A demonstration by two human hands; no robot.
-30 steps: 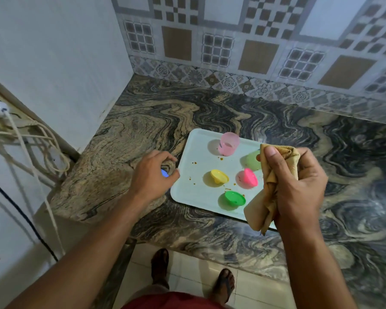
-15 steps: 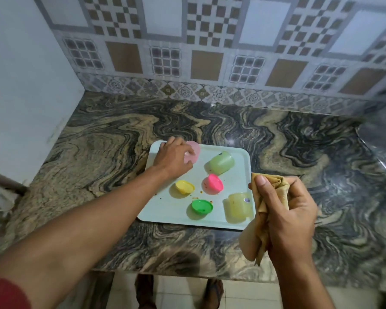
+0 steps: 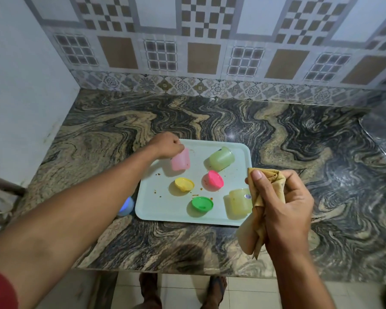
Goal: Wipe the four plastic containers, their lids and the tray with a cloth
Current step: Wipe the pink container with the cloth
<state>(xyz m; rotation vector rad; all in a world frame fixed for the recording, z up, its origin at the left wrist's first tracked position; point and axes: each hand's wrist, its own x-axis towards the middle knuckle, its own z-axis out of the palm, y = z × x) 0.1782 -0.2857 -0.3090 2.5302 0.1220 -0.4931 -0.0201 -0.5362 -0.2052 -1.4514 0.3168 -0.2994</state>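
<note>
- On the marbled surface (image 3: 210,121) sits a pale tray (image 3: 156,204), the landmark for all else.
- At the tray's far left corner, the left hand (image 3: 165,145) grips a tipped pink cup (image 3: 180,160).
- Over the tray's right edge, the right hand (image 3: 283,204) clutches a bunched tan cloth (image 3: 252,237).
- On the tray: a green cup (image 3: 222,158) lying on its side, a yellow cup (image 3: 240,202), and yellow (image 3: 183,184), pink (image 3: 214,179) and green (image 3: 202,204) lids, with crumbs.
- Just left of the tray, a blue cup (image 3: 126,206) rests on the surface.
</note>
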